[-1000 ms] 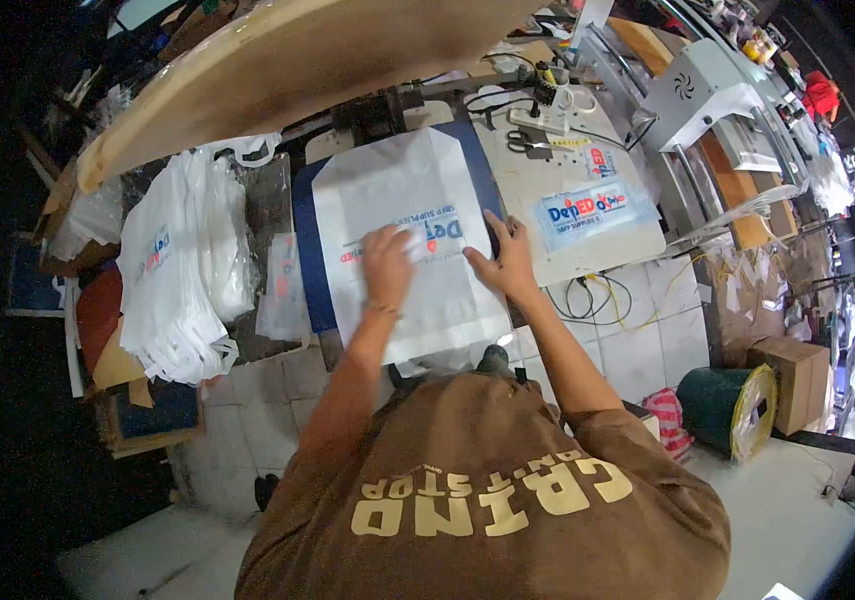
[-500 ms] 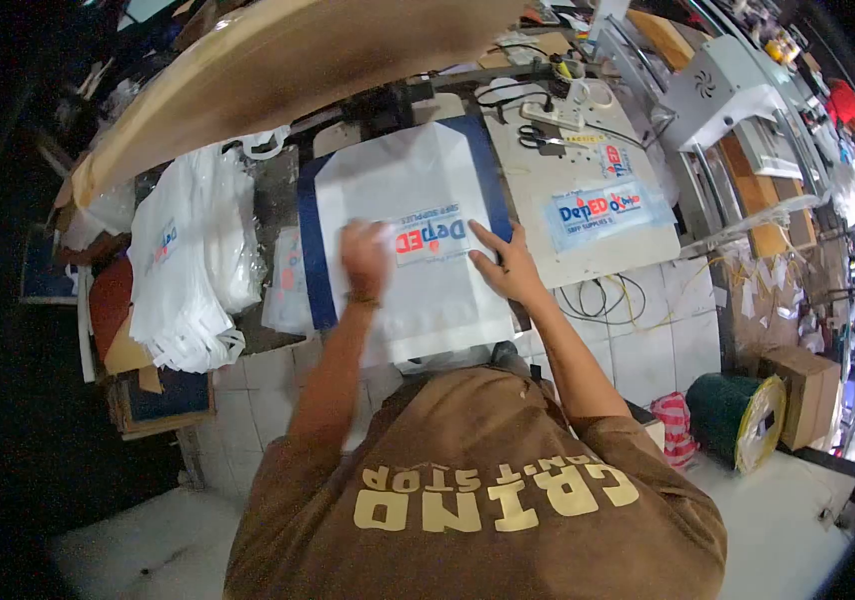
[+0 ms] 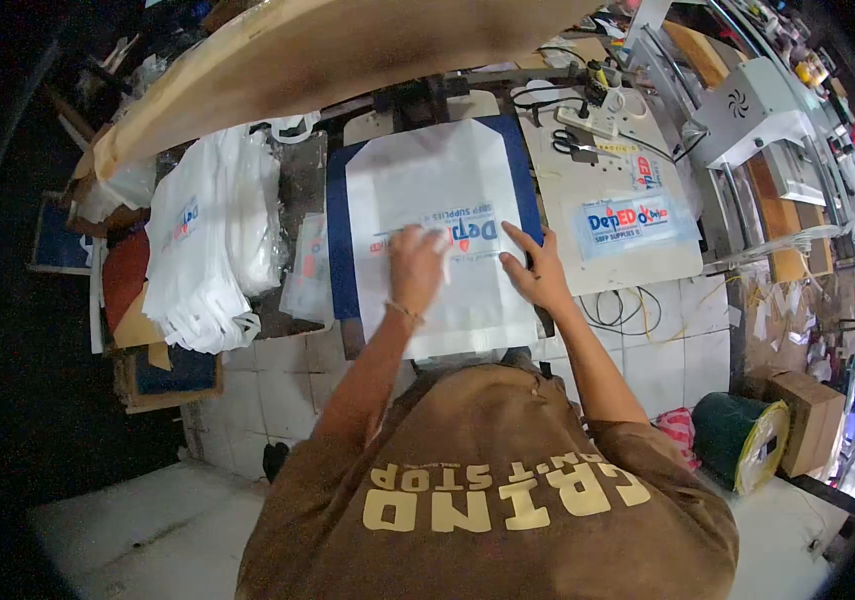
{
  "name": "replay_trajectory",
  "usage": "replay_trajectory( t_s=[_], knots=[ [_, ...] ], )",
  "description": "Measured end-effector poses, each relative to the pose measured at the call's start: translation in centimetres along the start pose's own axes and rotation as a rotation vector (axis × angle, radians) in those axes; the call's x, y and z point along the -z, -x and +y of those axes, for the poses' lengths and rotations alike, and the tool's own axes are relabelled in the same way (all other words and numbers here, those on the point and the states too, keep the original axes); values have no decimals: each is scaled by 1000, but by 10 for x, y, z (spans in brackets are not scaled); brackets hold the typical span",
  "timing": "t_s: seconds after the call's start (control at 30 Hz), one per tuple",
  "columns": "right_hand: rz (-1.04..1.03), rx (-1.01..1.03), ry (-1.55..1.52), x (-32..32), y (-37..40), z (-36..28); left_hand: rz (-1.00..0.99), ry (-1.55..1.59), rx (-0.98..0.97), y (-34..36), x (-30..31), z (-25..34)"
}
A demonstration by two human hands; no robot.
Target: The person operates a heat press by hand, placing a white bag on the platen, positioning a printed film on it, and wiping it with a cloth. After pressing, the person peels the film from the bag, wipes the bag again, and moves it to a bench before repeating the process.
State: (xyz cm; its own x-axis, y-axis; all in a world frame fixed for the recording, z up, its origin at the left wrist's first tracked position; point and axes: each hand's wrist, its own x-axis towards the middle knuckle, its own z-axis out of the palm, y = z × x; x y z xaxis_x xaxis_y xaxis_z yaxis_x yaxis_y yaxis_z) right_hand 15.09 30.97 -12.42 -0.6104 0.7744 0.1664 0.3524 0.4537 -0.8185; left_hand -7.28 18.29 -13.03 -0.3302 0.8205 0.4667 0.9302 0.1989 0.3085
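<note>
A white bag-like sheet (image 3: pixel 458 315) lies flat on a dark blue pad (image 3: pixel 346 265), its blue and red "DepED" print (image 3: pixel 473 238) upside down from my side. My left hand (image 3: pixel 418 265) is closed over the print, blurred by motion, and a small white wad (image 3: pixel 445 258) shows at its fingers. Part of the lettering is hidden under that hand. On the sheet's right edge rests my right hand (image 3: pixel 540 270), fingers spread, holding nothing.
White bags (image 3: pixel 203 240) are piled at the left, near printed film sheets (image 3: pixel 308 275). To the right, a board holds a printed transfer (image 3: pixel 633 222), scissors (image 3: pixel 583 147) and a power strip (image 3: pixel 588 122). A large curved tan panel (image 3: pixel 338 70) overhangs the back; a grey machine (image 3: pixel 753 110) stands right.
My left hand has moved rightward across the print, now covering the red letters. My right hand stays at the sheet's right edge. The whole view has shifted slightly.
</note>
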Motion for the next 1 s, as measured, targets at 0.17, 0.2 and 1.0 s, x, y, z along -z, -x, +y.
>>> replay_trajectory(
  t_s=[0.17,0.2,1.0],
  knots=[
    [-21,-32,3,4,-1,-5,-89,40,134,-22,48,-30],
    [-28,-59,-7,3,1,-5,-97,37,131,-20,43,-31],
    [6,30,77,2,2,-6,58,-58,-55,-4,20,-1]
  ],
)
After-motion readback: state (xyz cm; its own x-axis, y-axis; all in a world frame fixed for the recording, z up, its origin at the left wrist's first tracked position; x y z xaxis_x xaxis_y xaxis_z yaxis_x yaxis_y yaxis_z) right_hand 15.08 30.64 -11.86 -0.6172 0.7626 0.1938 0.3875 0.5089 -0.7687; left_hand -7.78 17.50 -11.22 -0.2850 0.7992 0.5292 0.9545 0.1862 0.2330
